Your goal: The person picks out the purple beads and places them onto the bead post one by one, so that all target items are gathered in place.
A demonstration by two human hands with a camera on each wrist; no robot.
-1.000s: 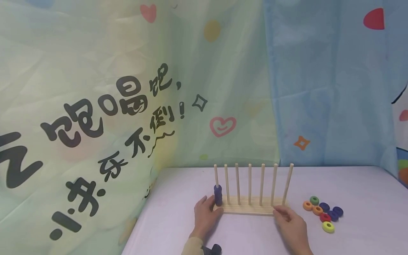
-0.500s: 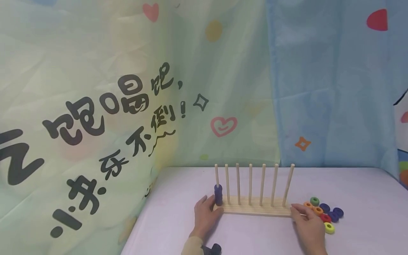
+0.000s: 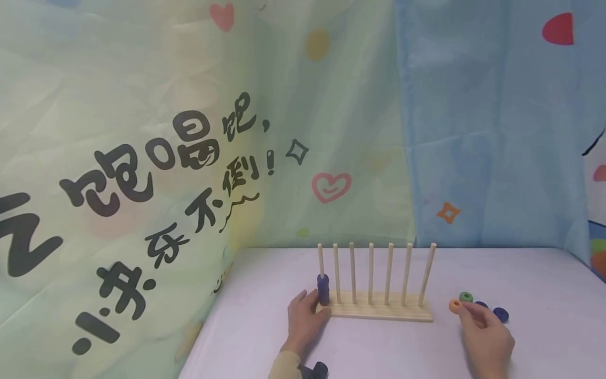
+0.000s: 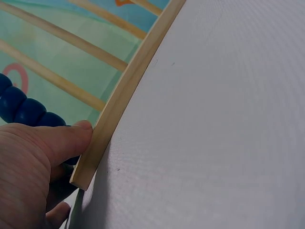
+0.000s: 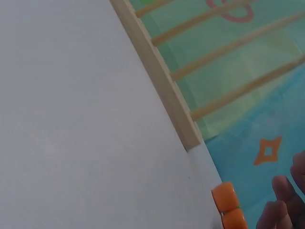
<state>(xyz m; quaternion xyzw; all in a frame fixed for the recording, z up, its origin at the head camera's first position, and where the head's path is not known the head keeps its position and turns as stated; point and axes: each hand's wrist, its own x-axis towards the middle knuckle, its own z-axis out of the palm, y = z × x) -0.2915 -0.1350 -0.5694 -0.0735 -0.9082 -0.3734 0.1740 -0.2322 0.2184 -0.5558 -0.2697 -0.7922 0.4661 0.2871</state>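
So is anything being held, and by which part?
The left hand grips the wooden rack by its base's left end. The right hand is at the rings; whether it holds one is hidden.

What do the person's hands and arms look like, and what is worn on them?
The left hand and right hand show no gloves. A plain beige sleeve covers the left forearm, with a black, rounded device beside its cuff. No sleeve shows by the right hand, and no cables or markings can be made out.
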